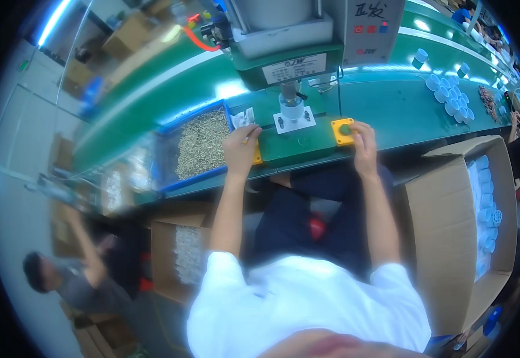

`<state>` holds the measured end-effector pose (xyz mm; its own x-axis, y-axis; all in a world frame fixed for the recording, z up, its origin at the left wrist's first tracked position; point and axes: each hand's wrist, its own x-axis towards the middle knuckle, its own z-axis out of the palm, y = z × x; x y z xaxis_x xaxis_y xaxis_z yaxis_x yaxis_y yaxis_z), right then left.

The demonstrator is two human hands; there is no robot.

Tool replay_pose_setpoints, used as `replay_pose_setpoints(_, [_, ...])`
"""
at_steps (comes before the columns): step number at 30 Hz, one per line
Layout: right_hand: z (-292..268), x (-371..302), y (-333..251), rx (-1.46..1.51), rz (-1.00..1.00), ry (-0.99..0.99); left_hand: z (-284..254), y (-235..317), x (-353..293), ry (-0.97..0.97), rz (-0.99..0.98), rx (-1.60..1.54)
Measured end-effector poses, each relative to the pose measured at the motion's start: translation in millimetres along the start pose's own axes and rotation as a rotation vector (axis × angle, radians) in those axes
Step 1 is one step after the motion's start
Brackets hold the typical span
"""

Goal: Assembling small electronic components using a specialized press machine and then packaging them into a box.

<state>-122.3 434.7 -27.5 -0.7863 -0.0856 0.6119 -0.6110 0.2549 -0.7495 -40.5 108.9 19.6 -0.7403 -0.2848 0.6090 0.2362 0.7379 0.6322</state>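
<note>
My left hand (241,147) is closed in a pinch above the left yellow button box (258,156), beside a blue tray. Whatever small thing its fingers may hold is too small to name. My right hand (364,146) reaches over the other yellow button box (338,138); its fingers are partly stretched at the edge of the dark round button (346,129). Between both hands stands a press (284,39), its ram lowered onto a pale round piece (291,112) on a white base plate (303,123).
Small metallic parts (202,143) fill the blue tray (175,185). Several pale blue cups (451,95) stand on the green bench (379,98) at right. Cardboard boxes sit at right (436,232) and lower left (167,286). Another person (93,274) works at left.
</note>
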Motion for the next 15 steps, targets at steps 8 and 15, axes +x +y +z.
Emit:
replay_pose_setpoints(8, [0.8,-4.2,-1.6,0.033,0.039,-0.004,-0.1,-5.2,-2.2,-0.056,-0.063,-0.083])
replay_pose_setpoints(15, [-0.3,-3.5,-0.2,0.003,0.008,0.023,-1.4,-5.6,0.1,-0.108,-0.032,-0.043])
